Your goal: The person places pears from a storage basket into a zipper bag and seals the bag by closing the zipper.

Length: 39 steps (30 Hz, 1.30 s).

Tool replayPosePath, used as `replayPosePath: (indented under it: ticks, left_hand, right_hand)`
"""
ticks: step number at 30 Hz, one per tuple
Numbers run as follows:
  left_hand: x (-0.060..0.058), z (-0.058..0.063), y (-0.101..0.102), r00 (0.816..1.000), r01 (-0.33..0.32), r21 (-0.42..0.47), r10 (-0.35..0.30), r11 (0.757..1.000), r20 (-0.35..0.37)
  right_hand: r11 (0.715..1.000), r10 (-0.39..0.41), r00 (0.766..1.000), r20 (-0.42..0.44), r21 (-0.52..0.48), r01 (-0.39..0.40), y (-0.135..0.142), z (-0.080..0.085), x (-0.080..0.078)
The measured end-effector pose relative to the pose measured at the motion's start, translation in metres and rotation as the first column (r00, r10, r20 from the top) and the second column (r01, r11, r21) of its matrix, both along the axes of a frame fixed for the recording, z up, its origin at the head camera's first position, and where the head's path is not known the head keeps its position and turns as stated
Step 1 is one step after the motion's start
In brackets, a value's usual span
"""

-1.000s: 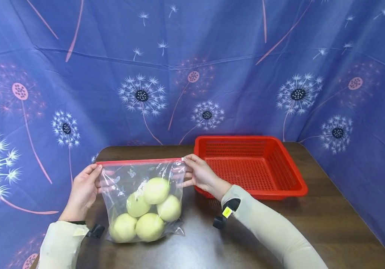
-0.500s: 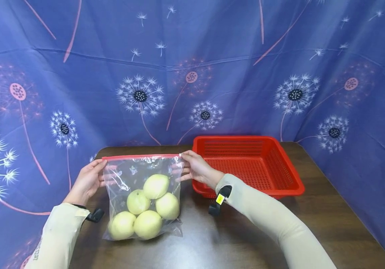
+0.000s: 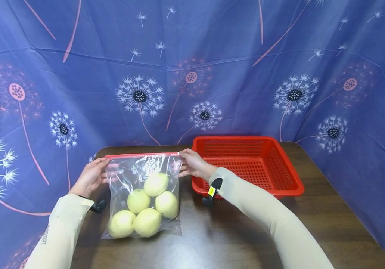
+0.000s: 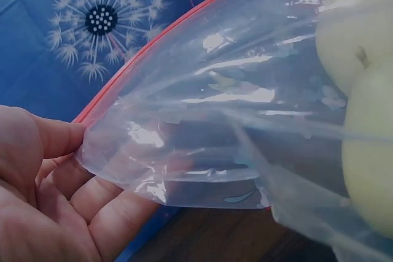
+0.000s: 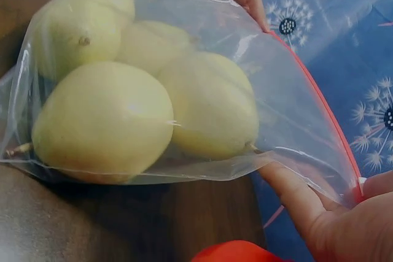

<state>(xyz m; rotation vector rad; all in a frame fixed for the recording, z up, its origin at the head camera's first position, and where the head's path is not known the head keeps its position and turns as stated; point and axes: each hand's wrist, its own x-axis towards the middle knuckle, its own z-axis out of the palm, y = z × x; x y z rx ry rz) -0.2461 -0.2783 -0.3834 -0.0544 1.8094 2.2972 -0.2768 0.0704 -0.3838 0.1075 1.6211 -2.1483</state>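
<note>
A clear zip bag (image 3: 121,194) with a red zip strip along its top stands upright on the table, several pale yellow-green pears (image 3: 148,223) inside. My left hand (image 3: 90,175) pinches the bag's top left corner between thumb and forefinger, the other fingers behind the plastic. At the opposite corner my right hand (image 3: 195,163) pinches the strip's end, beside the small white slider (image 5: 362,183). The strip is stretched straight between both hands. In the left wrist view, the red strip (image 4: 166,32) runs away from the thumb. Stems show on some pears (image 5: 104,121) in the right wrist view.
A red perforated plastic basket (image 3: 296,179) sits on the right of the brown wooden table (image 3: 232,239), close behind my right hand. A blue cloth with dandelion prints (image 3: 246,74) hangs behind and beside the table.
Both hands have raised the bag's top edge slightly, drawing the bag taller. The left hand has moved a little right and up. The pears stay inside at the bottom, and the basket has not moved.
</note>
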Motion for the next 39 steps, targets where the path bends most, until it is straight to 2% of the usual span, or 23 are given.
replayPosePath:
  ticks: [9, 15, 21, 26, 31, 39]
  left_hand:
    - [-0.013, -0.010, -0.001, 0.998, -0.007, 0.002, 0.007, 1.000, 0.055]
    - [-0.019, -0.016, -0.003, 0.997, -0.004, -0.011, 0.005, 1.000, 0.072]
    - [-0.027, -0.021, -0.003, 0.995, -0.013, 0.021, 0.011, 1.000, 0.104]
    - [-0.033, -0.027, 0.000, 0.991, -0.033, -0.012, 0.034, 0.999, 0.129]
    - [-0.038, -0.034, 0.002, 0.991, -0.035, -0.044, 0.040, 0.998, 0.127]
    - [-0.040, -0.042, 0.002, 0.989, -0.010, -0.004, 0.010, 1.000, 0.146]
  right_hand:
    - [0.998, -0.005, 1.000, 0.001, 0.070, 0.005, -0.006, -0.007, -0.014]
    - [0.997, -0.020, 1.000, 0.021, 0.080, 0.019, -0.010, -0.010, -0.019]
    - [0.995, 0.016, 0.999, 0.040, 0.093, -0.019, -0.013, -0.011, -0.026]
    - [0.996, 0.038, 0.995, 0.089, 0.074, -0.045, -0.014, -0.012, -0.030]
    - [0.998, 0.059, 0.985, 0.164, 0.003, -0.061, -0.015, -0.014, -0.030]
    - [0.998, 0.060, 0.971, 0.230, -0.023, -0.056, -0.020, -0.017, -0.029]
